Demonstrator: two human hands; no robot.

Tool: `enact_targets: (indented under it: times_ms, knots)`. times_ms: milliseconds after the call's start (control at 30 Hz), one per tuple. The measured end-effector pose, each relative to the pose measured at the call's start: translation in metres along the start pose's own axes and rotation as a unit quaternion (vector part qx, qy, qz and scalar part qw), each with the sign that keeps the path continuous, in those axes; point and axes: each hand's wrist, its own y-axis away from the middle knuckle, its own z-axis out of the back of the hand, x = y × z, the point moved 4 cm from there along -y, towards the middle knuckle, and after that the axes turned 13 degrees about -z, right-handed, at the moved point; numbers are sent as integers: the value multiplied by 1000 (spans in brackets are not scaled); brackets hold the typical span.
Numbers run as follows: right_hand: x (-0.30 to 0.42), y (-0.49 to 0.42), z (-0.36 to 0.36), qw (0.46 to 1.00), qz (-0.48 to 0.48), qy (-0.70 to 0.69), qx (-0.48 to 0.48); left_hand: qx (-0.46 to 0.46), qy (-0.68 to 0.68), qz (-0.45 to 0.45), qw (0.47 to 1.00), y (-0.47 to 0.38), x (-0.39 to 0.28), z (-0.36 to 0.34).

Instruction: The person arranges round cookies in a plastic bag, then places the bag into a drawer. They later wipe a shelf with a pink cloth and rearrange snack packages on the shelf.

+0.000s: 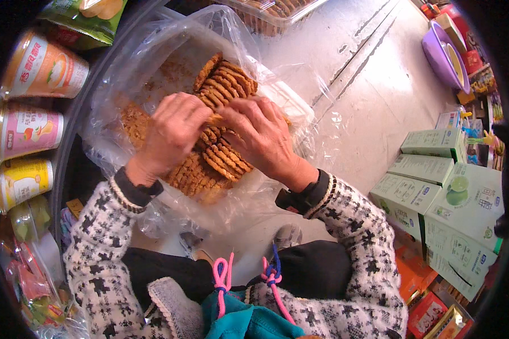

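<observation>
Rows of brown, bumpy cookies (227, 159) lie in a white plastic tub (282, 93) lined with a clear plastic bag (114, 80). Above them, my left hand (167, 131) and my right hand (261, 135) face each other with bent fingers. A small brown piece of cookie (214, 120) shows between them, its near end at my left fingertips. My right fingers, slightly blurred, are bent over the cookie row, and their tips are partly hidden, so whether they grip the piece is unclear. More cookies lie flat under my left wrist.
A clear plastic box of cookies (275, 12) stands beyond the tub. Cup drinks (46, 68) and a green snack packet (85, 21) line the left side. At right are pale green cartons (462, 199), a purple basin (443, 55) and red packages (426, 313). My shoes are below the tub.
</observation>
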Motion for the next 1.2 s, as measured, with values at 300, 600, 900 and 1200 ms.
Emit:
enact_targets:
  times_ms: [300, 600, 900, 1200]
  knots:
    - [-69, 16, 36, 983, -176, 56, -22, -35, 97, 64, 993, -19, 23, -93]
    - [-110, 25, 8, 968, -196, 156, -13, 108, 6, 27, 994, -27, -7, -167]
    - [-119, 38, -2, 951, -226, 211, 28, 130, -5, 42, 991, -11, -2, -158]
    - [-106, 28, -4, 932, -277, 202, 122, 126, 4, 50, 991, -8, 4, -132]
